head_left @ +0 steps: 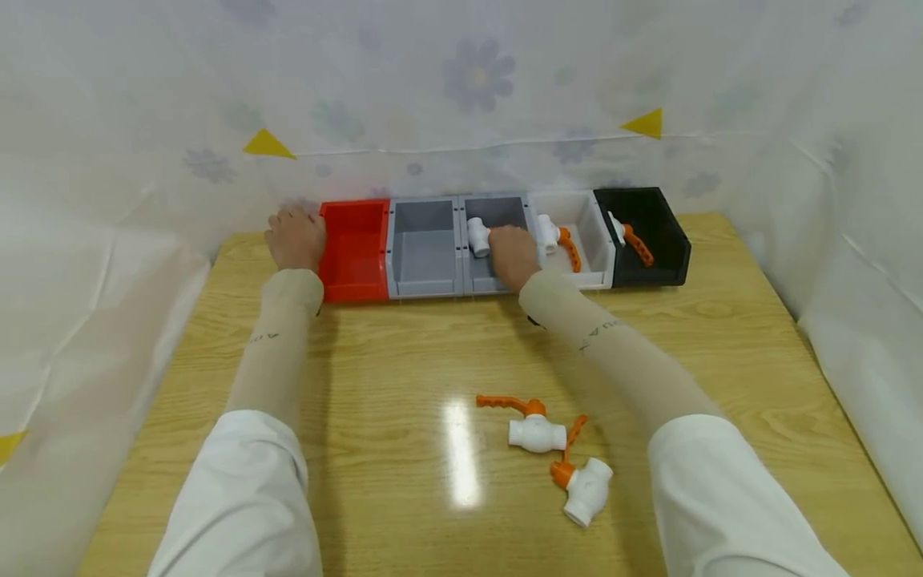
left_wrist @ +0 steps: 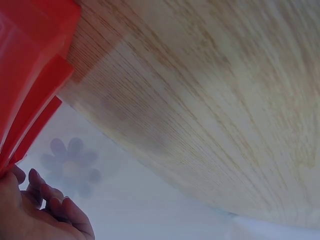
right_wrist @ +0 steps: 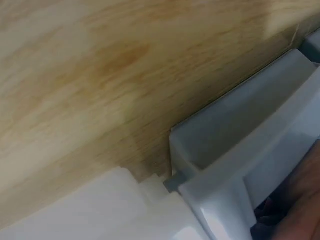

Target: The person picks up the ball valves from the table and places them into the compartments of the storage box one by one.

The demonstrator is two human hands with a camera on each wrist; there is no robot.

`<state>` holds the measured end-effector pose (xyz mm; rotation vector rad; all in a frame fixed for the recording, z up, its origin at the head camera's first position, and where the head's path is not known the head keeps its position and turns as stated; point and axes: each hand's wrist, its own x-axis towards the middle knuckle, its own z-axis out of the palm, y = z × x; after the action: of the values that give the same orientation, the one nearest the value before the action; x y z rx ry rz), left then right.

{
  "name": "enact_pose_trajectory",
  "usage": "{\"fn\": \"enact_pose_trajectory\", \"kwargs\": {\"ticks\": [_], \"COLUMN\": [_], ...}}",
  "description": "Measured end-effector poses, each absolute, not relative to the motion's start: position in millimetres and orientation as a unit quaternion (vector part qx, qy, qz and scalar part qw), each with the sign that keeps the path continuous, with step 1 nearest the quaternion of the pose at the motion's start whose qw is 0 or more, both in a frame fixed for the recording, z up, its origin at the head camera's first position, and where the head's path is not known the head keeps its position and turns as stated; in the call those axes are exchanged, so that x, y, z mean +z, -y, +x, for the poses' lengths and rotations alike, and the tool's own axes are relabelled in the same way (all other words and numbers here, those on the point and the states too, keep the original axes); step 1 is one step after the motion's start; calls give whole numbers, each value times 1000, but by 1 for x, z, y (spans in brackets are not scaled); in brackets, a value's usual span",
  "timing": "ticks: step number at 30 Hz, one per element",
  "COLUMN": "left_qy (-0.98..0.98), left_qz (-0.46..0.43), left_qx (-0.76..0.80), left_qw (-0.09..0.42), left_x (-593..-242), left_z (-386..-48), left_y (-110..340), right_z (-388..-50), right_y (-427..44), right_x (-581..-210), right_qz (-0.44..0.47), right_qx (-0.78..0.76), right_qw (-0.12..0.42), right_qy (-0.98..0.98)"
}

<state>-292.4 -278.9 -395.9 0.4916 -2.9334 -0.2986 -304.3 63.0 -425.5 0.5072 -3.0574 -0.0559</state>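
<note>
In the head view, my right hand [head_left: 514,255] holds a white ball valve [head_left: 478,237] inside the right-hand grey bin [head_left: 481,285]; its handle is hidden by the hand. The right wrist view has part of that hand [right_wrist: 301,205] beyond a grey bin wall [right_wrist: 270,122], with the valve out of sight. My left hand [head_left: 297,238] touches the left side of the red bin [head_left: 355,290]. Seen in the left wrist view, the left hand [left_wrist: 47,212] has loosely bent fingers beside the red bin [left_wrist: 32,40].
A left grey bin [head_left: 425,287] stands beside the red one. One orange-handled valve [head_left: 548,234] lies in the white bin [head_left: 593,280], another [head_left: 636,243] in the black bin [head_left: 671,240]. Two more valves [head_left: 537,433] [head_left: 588,490] lie on the wooden table [head_left: 389,385].
</note>
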Motion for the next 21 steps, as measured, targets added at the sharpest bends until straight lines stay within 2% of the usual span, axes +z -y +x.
{"fn": "enact_pose_trajectory", "kwargs": {"ticks": [9, 12, 18, 21], "left_qy": [981, 981, 980, 978], "left_qz": [155, 153, 160, 158], "left_qx": [-100, -102, -98, -107], "left_qw": [61, 65, 74, 82], "left_x": [-397, -397, -398, -398], "left_z": [-293, -294, -297, -296], "left_y": [278, 281, 289, 288], "right_z": [-301, -304, -304, -298], "right_y": [-64, -63, -56, -54], "right_x": [-428, -428, -422, -418], "right_qz": [167, 180, 203, 204], "right_qx": [-25, -29, -46, -67], "right_qw": [15, 14, -23, -14], "right_qy": [986, 983, 978, 977]}}
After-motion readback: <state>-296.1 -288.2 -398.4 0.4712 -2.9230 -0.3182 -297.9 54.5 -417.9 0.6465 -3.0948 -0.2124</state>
